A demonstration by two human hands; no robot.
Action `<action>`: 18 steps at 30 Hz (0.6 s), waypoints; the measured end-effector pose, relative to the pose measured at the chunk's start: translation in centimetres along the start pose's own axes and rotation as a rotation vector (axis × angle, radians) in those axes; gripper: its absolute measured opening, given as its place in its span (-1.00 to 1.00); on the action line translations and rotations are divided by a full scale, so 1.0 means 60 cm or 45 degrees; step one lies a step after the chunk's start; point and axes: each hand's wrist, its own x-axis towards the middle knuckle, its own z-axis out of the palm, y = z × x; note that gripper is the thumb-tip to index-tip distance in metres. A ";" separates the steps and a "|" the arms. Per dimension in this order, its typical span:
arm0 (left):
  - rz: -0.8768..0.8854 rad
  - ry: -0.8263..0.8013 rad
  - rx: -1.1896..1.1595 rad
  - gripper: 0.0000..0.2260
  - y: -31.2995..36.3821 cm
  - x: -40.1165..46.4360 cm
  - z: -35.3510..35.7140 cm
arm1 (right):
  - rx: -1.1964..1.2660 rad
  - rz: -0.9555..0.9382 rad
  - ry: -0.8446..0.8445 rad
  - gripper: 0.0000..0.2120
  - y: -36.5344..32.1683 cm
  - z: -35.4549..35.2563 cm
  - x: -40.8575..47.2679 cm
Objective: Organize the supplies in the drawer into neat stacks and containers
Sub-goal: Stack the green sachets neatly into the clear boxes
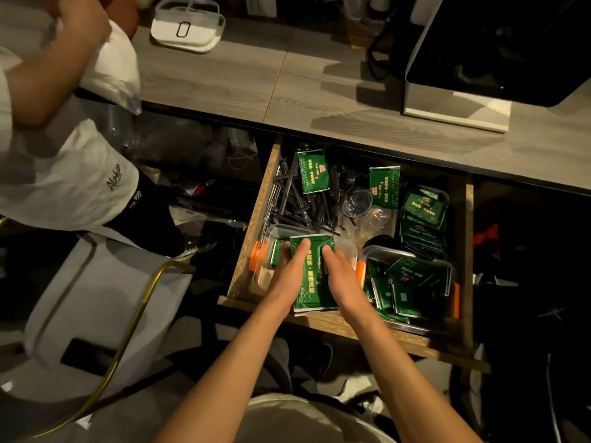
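The wooden drawer [252, 215] stands pulled out below the counter. My left hand [289, 266] and my right hand [340, 270] hold a stack of green packets [315, 273] from both sides, fingers laid over its top, above a clear container with orange clips [278, 233] at the drawer's front left. A second clear container [447, 266] at the front right holds several green packets in disorder. More green packets [422, 209] fill a tray at the back right. Two loose packets [313, 171] lie on black plastic cutlery [297, 203].
A small clear cup [361, 203] and crumpled plastic lie mid-drawer. On the wooden counter [287, 91] sit a white caddy [187, 27] and a black screen [499, 52]. Another person in a white shirt [64, 174] stands at the left, beside a white chair [96, 298].
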 end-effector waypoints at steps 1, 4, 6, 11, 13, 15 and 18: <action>0.030 0.017 0.046 -0.06 0.011 -0.016 0.000 | -0.005 0.000 0.041 -0.63 -0.001 0.002 -0.001; 0.109 0.000 0.040 -0.26 0.012 -0.024 0.004 | 0.047 -0.020 0.171 -0.71 0.004 0.002 0.010; 0.079 -0.022 0.013 -0.26 0.002 -0.021 0.006 | 0.073 -0.033 0.178 -0.76 0.001 0.004 0.010; 0.110 0.101 0.036 -0.40 -0.014 -0.007 -0.008 | 0.055 -0.003 -0.057 -0.69 0.007 0.011 0.018; 0.159 0.158 0.003 -0.43 -0.017 -0.002 -0.014 | 0.109 0.057 -0.138 -0.57 0.017 0.008 0.023; 0.151 0.245 -0.070 -0.44 -0.017 0.006 -0.019 | 0.131 0.124 -0.200 -0.51 0.025 0.011 0.023; 0.087 0.310 -0.160 -0.37 -0.023 0.019 -0.020 | 0.020 0.149 -0.159 -0.66 0.041 0.019 0.018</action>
